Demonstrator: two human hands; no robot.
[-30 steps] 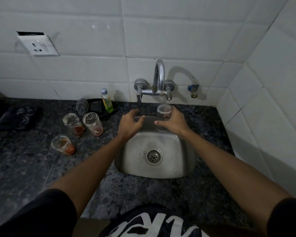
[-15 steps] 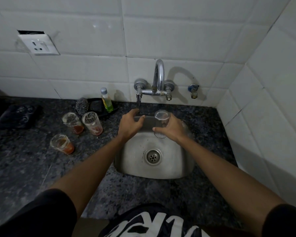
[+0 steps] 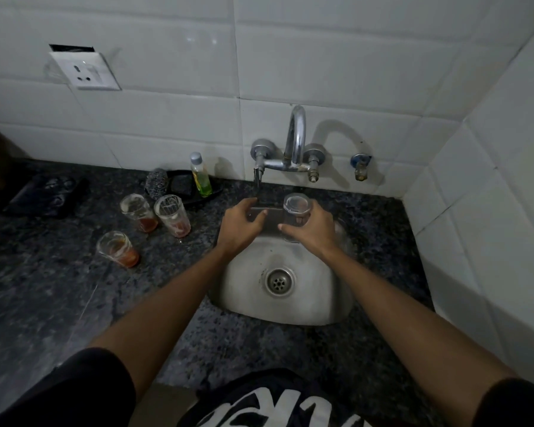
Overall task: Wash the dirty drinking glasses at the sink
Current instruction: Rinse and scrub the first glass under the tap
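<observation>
1. Right hand [image 3: 313, 231] has its grip wrapped round a clear glass [image 3: 296, 215], holding it upright over the back of the sink [image 3: 285, 306], just below and in front of the tap [image 3: 293, 143]. The glass looks empty, though it's too dim to be sure.
2. Left hand [image 3: 239, 226] is holding nothing, fingers spread loose, hovering over the sink's back-left edge right under the tap's left handle [image 3: 257, 175]. Can't tell whether a fingertip touches the handle.
3. Three dirty glasses sit on the dark speckled worktop [image 3: 59, 303] left of the sink, all with reddish-orange dregs: two side by side and nearly touching ( [image 3: 138, 212] and [image 3: 171, 215]), and a third [image 3: 117, 249] nearer the camera, apart from them.
4. Behind those, against the tiled wall: a steel scrubber [image 3: 156, 184], a black dish [image 3: 184, 186] and a small bottle of yellow-green liquid [image 3: 200, 178].
5. Sink bowl looks bare, just the drain [image 3: 278, 282] in the middle.
</observation>
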